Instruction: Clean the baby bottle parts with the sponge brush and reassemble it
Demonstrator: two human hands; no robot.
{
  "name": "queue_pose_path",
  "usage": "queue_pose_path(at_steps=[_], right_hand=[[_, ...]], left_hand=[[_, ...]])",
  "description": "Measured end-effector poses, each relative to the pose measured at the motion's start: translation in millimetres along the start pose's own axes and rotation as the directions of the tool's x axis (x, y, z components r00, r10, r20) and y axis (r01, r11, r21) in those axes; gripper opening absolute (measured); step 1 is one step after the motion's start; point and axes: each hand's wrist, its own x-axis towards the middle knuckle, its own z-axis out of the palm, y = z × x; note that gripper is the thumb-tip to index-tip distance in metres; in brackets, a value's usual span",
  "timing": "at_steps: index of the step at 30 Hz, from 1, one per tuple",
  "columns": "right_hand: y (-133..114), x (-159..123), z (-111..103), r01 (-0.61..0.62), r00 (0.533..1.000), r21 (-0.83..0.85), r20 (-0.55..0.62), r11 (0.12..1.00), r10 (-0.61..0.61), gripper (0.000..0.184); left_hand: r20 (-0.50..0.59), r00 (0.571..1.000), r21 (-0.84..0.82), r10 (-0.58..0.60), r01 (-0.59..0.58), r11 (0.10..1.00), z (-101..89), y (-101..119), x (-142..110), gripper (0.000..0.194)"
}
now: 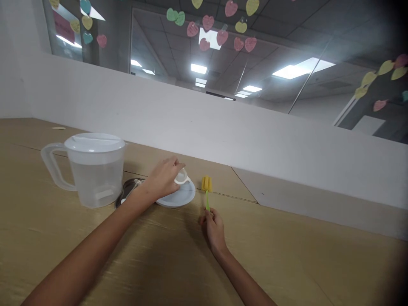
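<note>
My left hand (164, 178) is closed on a small white cup (181, 176) with a little tab on its right side. The cup is over a pale plate (175, 199); whether it touches the plate I cannot tell. My right hand (214, 227) grips the green handle of a sponge brush (207, 185), and the yellow sponge head points away from me, to the right of the plate. A dark metal tray (118, 200) lies partly behind my left wrist, with a clear and white utensil (137, 184) on it, mostly hidden.
A clear lidded pitcher (97, 178) stands at the left, its handle to the left. The wooden table (178, 255) ends at a white wall (191, 119). Above is a window with heart-shaped notes (231, 8). A thin pale piece (58, 128) lies far left.
</note>
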Motion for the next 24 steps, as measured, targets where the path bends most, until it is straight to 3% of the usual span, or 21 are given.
queue_pose_path(at_steps=[3,6,13,24], right_hand=[[-2,0,-1,-0.040,0.994,-0.026,0.098,0.999,0.042,0.047],[-7,-1,-3,-0.028,0.988,-0.057,0.149,0.998,0.036,0.043],[-22,-6,-5,0.000,0.974,-0.067,0.227,0.998,0.016,0.037],[-22,-7,-3,0.155,0.969,-0.408,0.240,0.900,-0.058,0.037]], left_hand=[[0.134,0.991,-0.148,0.023,-0.003,0.989,-8.6,14,-5,0.049],[0.229,0.969,-0.218,0.094,-0.043,0.975,-10.9,30,-11,0.032],[0.353,0.900,-0.288,0.257,-0.157,0.945,3.4,60,-20,0.027],[0.578,0.782,-0.261,0.230,-0.090,0.961,12.0,63,-20,0.042]])
